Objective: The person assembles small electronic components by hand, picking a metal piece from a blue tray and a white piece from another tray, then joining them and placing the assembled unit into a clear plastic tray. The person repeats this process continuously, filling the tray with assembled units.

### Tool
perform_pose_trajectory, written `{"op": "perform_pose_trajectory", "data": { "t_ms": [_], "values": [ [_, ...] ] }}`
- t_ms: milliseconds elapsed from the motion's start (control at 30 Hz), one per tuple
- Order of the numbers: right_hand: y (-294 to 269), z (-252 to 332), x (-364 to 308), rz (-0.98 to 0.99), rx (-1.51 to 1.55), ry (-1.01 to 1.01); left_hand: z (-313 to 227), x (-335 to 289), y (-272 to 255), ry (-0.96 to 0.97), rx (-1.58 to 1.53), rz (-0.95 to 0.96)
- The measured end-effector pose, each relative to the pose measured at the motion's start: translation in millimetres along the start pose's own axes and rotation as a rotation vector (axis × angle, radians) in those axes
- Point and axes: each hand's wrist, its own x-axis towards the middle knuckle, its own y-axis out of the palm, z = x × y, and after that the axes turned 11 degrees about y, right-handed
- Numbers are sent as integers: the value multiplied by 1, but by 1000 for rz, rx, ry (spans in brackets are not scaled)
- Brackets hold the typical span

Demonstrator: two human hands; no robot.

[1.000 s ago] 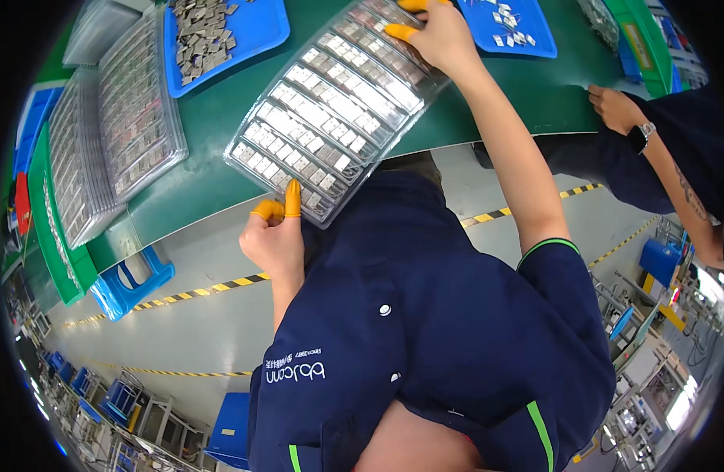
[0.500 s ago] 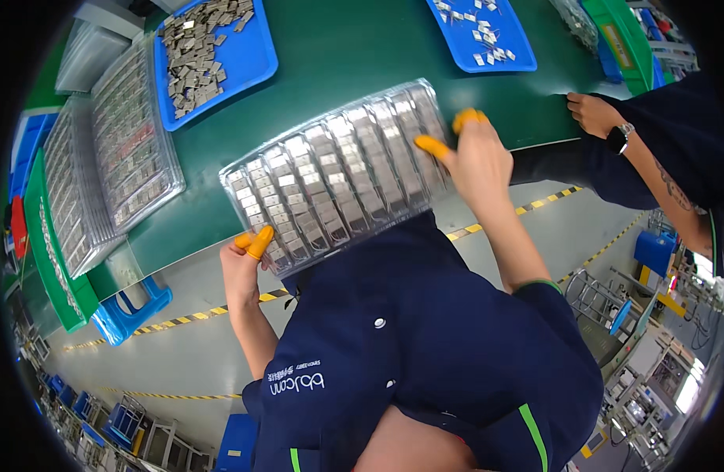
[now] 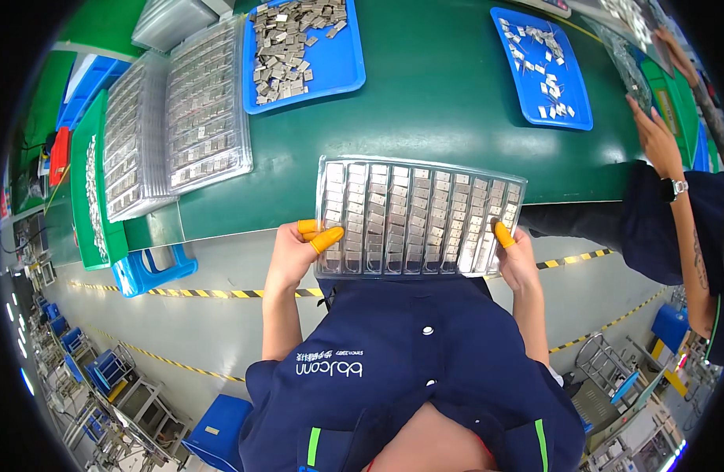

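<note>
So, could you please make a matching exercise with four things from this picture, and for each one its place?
Things:
1. clear tray of metal parts
2. blue tray with many loose parts
3. blue tray with few small parts
4. stack of clear trays

Places:
A. on the green table, far right
B. held between left hand and right hand
C. on the table, far left
D. on the table, top middle

Pairs: 1-B, 2-D, 3-A, 4-C

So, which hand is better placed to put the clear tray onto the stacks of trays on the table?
Probably the left hand: it grips the clear tray's left edge, and the tray stacks lie to the left. The right hand holds the far edge.
</note>
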Motion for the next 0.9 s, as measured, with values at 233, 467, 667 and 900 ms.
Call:
{"op": "perform_pose_trajectory", "data": {
  "t_ms": [233, 467, 667, 900],
  "values": [
    [-5, 24, -4, 87, 112, -13, -13, -2, 5, 102, -108, -18],
    [43, 110, -10, 238, -77, -97, -36, -12, -20, 243, -317, -176],
    [137, 189, 28, 427, -344, -88, -25, -22, -58, 369, -432, -450],
    [280, 250, 79, 623, -673, 5, -9, -18, -72, 460, -615, -884]
  ]
}}
